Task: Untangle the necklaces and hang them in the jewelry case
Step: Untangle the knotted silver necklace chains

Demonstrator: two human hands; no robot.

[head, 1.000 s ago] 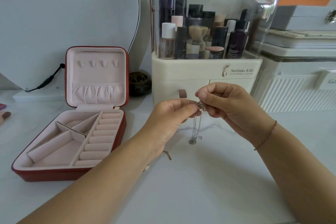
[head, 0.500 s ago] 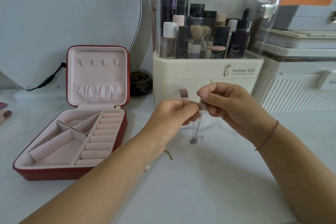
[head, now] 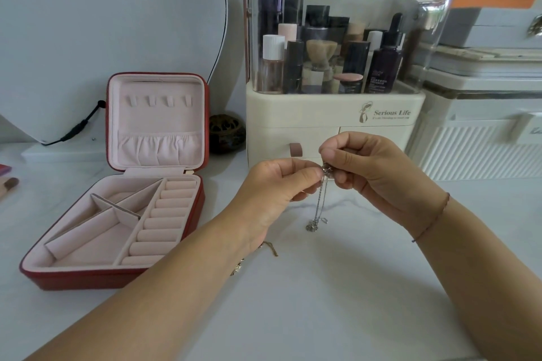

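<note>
White tabletop (head: 337, 302) carries a red jewelry case (head: 117, 231), lid open, at left, beside a cosmetics organizer (head: 334, 126). Above the table, left hand (head: 272, 187) and right hand (head: 372, 176) both pinch a tangled silver necklace (head: 318, 208) between curled fingertips; its chains dangle down. A gold chain (head: 271, 249) lies under the left wrist.

silver necklaces (head: 319, 204) dangle, seemingly knotted, near open red case (head: 88, 280).
</note>
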